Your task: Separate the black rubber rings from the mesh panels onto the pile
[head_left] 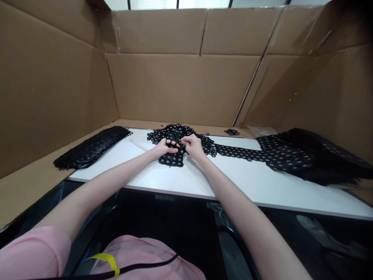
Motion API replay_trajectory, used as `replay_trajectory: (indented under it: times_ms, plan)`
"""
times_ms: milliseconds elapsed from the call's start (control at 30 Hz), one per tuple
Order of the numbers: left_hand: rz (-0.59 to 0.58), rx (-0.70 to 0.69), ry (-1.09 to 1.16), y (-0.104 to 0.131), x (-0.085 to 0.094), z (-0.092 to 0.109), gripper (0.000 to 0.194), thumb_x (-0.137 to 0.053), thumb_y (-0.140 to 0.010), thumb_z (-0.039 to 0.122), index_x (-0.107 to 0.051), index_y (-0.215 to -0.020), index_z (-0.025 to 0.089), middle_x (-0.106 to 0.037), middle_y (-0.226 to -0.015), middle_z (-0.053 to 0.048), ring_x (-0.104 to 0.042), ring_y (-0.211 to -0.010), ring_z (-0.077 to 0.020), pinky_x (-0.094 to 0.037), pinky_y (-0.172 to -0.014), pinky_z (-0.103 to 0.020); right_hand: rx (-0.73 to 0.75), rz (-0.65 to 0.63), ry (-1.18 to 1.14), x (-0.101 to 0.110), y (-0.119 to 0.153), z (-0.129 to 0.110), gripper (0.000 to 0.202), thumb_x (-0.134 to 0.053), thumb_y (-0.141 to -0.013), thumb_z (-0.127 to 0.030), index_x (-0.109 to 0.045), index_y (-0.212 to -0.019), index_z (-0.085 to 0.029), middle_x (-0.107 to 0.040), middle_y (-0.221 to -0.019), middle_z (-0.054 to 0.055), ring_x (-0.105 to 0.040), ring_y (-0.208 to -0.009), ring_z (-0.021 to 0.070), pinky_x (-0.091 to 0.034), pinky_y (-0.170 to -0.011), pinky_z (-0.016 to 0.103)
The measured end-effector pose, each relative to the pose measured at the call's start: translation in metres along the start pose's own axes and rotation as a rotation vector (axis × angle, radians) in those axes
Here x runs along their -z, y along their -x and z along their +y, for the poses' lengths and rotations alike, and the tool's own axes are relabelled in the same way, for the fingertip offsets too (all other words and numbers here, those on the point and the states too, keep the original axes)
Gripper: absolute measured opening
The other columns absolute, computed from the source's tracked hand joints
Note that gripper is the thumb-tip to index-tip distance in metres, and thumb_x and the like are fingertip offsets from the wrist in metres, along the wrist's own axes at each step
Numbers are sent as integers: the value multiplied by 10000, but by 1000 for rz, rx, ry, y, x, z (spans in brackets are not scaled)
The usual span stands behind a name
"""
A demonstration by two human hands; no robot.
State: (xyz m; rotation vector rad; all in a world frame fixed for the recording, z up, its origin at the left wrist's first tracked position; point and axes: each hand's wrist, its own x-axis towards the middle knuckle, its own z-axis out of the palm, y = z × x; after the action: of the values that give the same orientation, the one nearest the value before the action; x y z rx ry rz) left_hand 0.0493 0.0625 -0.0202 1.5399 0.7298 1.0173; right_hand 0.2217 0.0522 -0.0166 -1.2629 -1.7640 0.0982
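Note:
My left hand [165,148] is closed on the edge of a black perforated sheet [171,160], whose lower part lies on the white tabletop. Close beside it, my right hand [191,145] pinches at the same sheet's upper right edge; whatever small piece its fingertips hold is too small to make out. Behind both hands a heap of small black rings [175,131] is piled up, spilling round to the right. A strip of black perforated sheet [241,152] runs from the heap toward the right.
A rolled black perforated bundle [94,147] lies at the left. A large pile of black perforated sheets [303,155] covers the right side. A few loose rings [231,132] sit at the back. Cardboard walls [180,85] enclose the white table [233,190] on three sides.

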Motion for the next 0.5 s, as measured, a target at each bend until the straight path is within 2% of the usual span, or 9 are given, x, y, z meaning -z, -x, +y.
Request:
replay_trajectory:
  times_ms: [133, 233, 300, 400, 500]
  plan:
    - [6, 29, 16, 2, -2, 2, 397, -839, -461, 178, -501, -666, 147, -656, -840, -34, -621, -782, -152, -477, -870, -376, -49, 112, 47, 5, -4, 1, 229, -527, -786, -212, -754, -793, -244, -632, -757, 53, -565, -812, 219, -398, -838, 383]
    - [44, 51, 85, 3, -2, 0, 536, -840, -408, 117, -354, -627, 177, -626, -781, -1, -626, -804, -157, -469, -883, -388, -168, 240, 34, 17, -7, 17, 262, -479, -813, -231, -741, -810, -213, -655, -790, 76, -558, -816, 230, -396, -818, 378]
    - [58, 52, 105, 3, -1, -2, 580, -841, -394, 105, -312, -619, 183, -611, -761, 8, -628, -829, -166, -467, -885, -389, -200, 271, 37, 26, -7, 33, 288, -452, -835, -274, -735, -841, -217, -677, -809, 82, -546, -854, 248, -388, -806, 382]
    - [41, 54, 78, 2, 1, -3, 492, -848, -443, 170, -392, -628, 165, -652, -872, -45, -626, -833, -167, -467, -888, -391, -229, 250, 63, 29, -5, 48, 285, -462, -829, -290, -736, -884, -229, -699, -830, 80, -522, -899, 268, -361, -827, 411]
    - [50, 50, 102, 0, 1, -2, 449, -850, -476, 217, -439, -642, 151, -665, -969, -82, -629, -844, -169, -469, -896, -397, -203, 173, 114, 19, -5, 49, 290, -491, -810, -257, -731, -973, -250, -710, -926, 75, -492, -967, 287, -314, -875, 468]
